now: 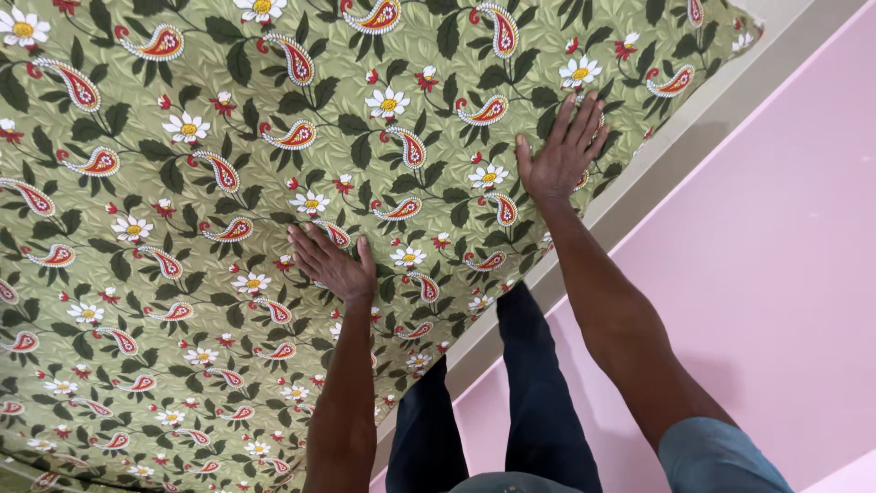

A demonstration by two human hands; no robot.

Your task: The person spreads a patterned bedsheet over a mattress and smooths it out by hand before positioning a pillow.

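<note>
Both palms flat, fingers spread wide, gripping nothing: left hand (330,263) and right hand (558,153) press the green floral bedsheet (182,183), which lies directly beneath each grip on the bed.

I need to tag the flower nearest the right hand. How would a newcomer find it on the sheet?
Start from the green floral sheet that fills most of the view, then go to the right hand pressed flat near its far edge. Just past the fingertips sits a white daisy with a yellow centre; unlike the red paisley curls around it, it is round and white.
</note>
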